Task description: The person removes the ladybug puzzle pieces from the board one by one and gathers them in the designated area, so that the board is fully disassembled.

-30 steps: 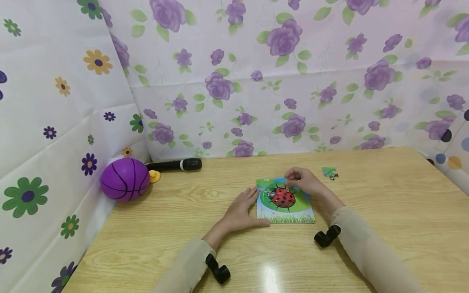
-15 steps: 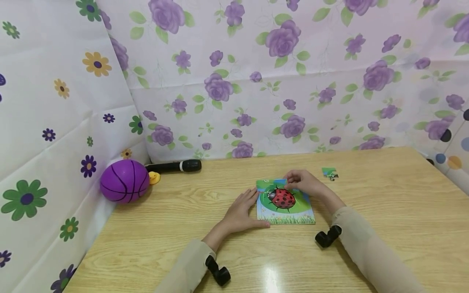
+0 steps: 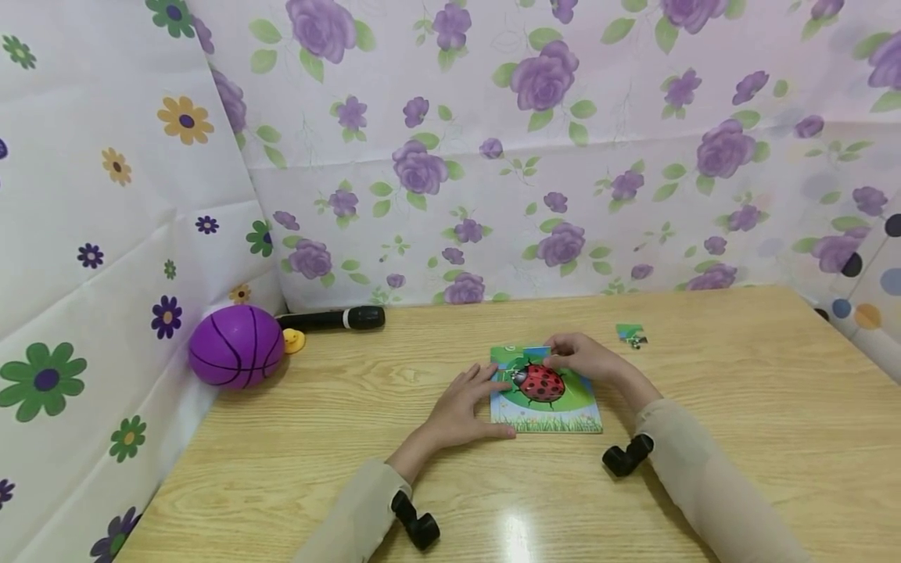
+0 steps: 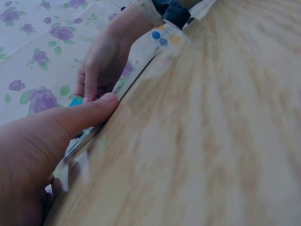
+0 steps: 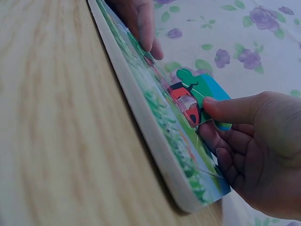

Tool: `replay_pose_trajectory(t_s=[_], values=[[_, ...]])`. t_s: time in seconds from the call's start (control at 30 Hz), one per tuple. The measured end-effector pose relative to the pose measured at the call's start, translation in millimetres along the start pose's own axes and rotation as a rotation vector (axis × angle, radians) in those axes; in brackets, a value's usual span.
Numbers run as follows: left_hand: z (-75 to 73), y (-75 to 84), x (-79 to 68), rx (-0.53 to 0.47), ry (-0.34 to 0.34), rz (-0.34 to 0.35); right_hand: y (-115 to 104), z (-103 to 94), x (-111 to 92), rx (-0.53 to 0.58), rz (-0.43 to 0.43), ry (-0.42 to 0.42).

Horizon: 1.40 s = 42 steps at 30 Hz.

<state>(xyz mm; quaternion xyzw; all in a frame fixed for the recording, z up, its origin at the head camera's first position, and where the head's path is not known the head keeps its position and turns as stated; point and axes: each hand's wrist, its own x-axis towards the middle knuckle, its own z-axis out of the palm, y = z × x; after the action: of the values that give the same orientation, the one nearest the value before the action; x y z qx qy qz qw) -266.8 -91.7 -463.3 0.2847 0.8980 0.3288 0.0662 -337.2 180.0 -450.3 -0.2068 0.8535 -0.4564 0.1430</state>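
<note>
The right hand [image 3: 591, 360] pinches a piece [image 5: 209, 92] between thumb and curled fingers, holding it tilted up at the far side of the puzzle [image 3: 552, 421], above the ladybug picture; the piece shows green, blue and some red and black. Whether its lower edge touches the puzzle is hard to tell. The left hand [image 3: 461, 410] is spread wide with its fingers mostly straight, gripping nothing; its thumb rests at the near left corner of the puzzle and its other fingers lie along the left edge, one reaching over the picture near the ladybug's head. The puzzle lies flat on the table [image 3: 739, 391] between the hands. A loose piece [image 3: 631, 335] lies beyond it to the right. Well apart on the left, a purple ball [image 3: 237, 346] sits beside a yellow duck [image 3: 294, 341], with a black stick [image 3: 327, 319] just behind, against flowered cloth [image 3: 415, 234].
</note>
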Motion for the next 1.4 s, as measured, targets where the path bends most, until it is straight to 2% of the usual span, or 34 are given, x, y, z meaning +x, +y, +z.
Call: replay_pose_trajectory(t_s=[0.33,0.6,0.9,1.13,1.23,1.4], values=[[-1.8,-1.9,1.3,0.022,0.004,-0.003,-8.9,0.0,-1.2,-0.044,-0.002,-0.018],[-1.1,-2.0,1.5,0.022,0.007,-0.003,-6.4,-1.2,0.9,-0.035,0.026,0.007],[1.8,-2.5,0.7,0.019,0.011,0.009,-1.2,-5.6,-0.5,0.058,0.041,0.106],[2.0,-1.7,1.3,0.013,0.011,0.007,0.1,-16.0,-2.8,0.143,0.078,0.203],[1.7,-1.3,1.2,0.011,0.008,0.006,4.1,-21.6,-4.8,0.181,0.059,0.242],[1.8,0.1,0.5,0.002,0.006,0.005,11.9,-31.3,-12.3,0.162,0.023,0.33]])
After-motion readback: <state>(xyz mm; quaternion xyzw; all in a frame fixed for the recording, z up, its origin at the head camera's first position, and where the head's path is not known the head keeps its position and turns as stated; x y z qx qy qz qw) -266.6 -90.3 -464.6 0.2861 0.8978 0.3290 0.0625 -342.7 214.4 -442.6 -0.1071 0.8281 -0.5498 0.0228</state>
